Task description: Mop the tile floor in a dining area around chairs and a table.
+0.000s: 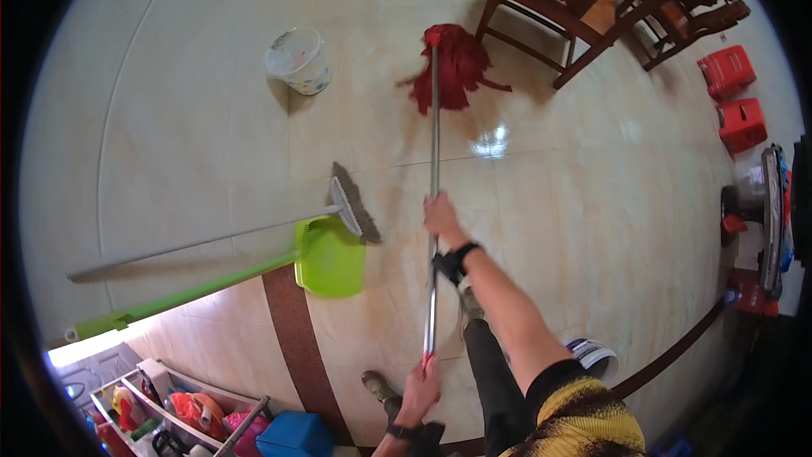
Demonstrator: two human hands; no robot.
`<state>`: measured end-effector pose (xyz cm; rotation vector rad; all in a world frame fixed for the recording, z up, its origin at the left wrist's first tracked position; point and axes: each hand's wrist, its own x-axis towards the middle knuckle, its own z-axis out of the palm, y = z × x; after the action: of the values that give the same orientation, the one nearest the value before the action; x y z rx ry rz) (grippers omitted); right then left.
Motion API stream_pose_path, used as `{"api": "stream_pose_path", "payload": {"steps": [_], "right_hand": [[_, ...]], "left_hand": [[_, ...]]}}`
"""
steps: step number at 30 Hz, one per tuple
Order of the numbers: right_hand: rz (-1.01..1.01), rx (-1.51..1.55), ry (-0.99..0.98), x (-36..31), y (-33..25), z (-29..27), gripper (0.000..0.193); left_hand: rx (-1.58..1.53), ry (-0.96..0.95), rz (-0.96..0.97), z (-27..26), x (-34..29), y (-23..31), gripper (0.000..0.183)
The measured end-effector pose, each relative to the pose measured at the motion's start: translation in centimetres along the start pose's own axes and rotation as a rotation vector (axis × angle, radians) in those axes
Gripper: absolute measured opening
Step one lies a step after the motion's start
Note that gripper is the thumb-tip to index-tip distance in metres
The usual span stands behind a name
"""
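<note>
A mop (435,161) with a metal pole and a red cloth-strip head (457,68) stretches away from me, its head on the tiled floor. Farther up the pole, my right hand (441,217) is closed around it. My left hand (420,388) grips the pole's near end, close to a red part. Both wrists wear black bands. Left of the pole, a broom (347,203) with grey bristles lies on the floor. Beside it is a bright green dustpan (331,262) with a long green handle. A white bucket (299,61) with coloured spots stands left of the mop head.
Dark wooden chairs (584,0) stand just right of the mop head. Red stools or boxes (727,72) line the right wall. Another white bucket (594,359) is near my right leg. At lower left are a shelf rack (245,415) of bottles and bags and a blue bin (296,434).
</note>
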<state>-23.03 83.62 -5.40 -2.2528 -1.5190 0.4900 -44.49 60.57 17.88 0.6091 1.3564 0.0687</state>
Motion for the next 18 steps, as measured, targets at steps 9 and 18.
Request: {"api": "stream_pose_path", "payload": {"steps": [9, 18], "right_hand": [[0.563, 0.798, -0.38, -4.8, -13.4, 0.0, 0.04], [0.719, 1.118, -0.59, -38.8, -29.3, -6.0, 0.032]], "left_hand": [[0.136, 0.164, -0.008, -10.1, -13.2, -11.4, 0.022], [0.647, 0.367, -0.166, -19.4, -38.8, -5.8, 0.021]]}}
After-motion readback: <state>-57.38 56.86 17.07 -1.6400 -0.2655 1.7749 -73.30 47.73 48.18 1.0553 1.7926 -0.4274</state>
